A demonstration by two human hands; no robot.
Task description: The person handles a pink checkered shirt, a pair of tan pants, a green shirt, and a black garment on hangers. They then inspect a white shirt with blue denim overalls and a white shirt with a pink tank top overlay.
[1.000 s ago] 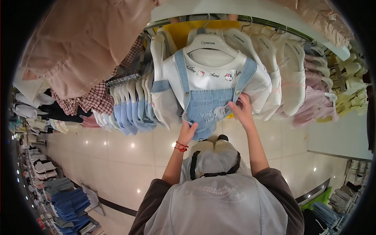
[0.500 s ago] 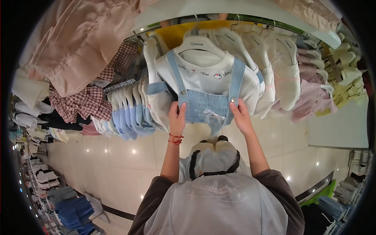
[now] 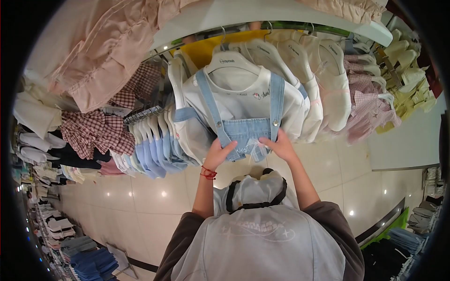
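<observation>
A white top [image 3: 243, 105] with small printed figures hangs on a white hanger [image 3: 233, 62] from the rail. Over its front lies a light blue denim overall [image 3: 246, 129] with shoulder straps and metal buttons. My left hand [image 3: 220, 152], a red bracelet at its wrist, pinches the left side of the denim. On the right side of the same denim, my right hand [image 3: 280, 144] grips with its thumb on the front. White lettering and a clear, shiny piece show on the denim between my hands.
Blue and white garments [image 3: 152, 150] hang at the left beside a red checked garment [image 3: 93, 131]. Further white clothes [image 3: 333, 96], pink checked dresses [image 3: 368, 105] and yellow clothes [image 3: 412, 100] line the right. A pale pink garment [image 3: 101, 51] hangs at the upper left. Folded jeans [image 3: 93, 262] lie lower left.
Both my hands have moved down along the denim and closer together, still gripping it. The straps look stretched longer, and the rack has shifted slightly left in view.
</observation>
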